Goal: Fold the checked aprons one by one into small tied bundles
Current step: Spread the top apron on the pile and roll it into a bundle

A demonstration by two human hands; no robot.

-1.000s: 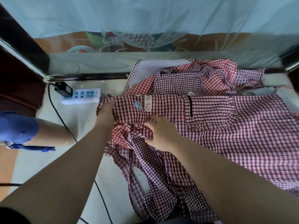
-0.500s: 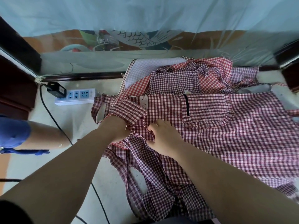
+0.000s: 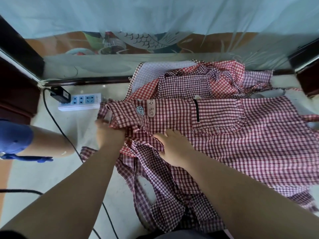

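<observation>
Head view: left hand (image 3: 108, 133) grips, right hand (image 3: 174, 147) presses one apron (image 3: 250, 135).

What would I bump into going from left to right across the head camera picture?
Blue sleeve, power strip, left hand, right hand, then the zip pocket on the checked apron.
</observation>
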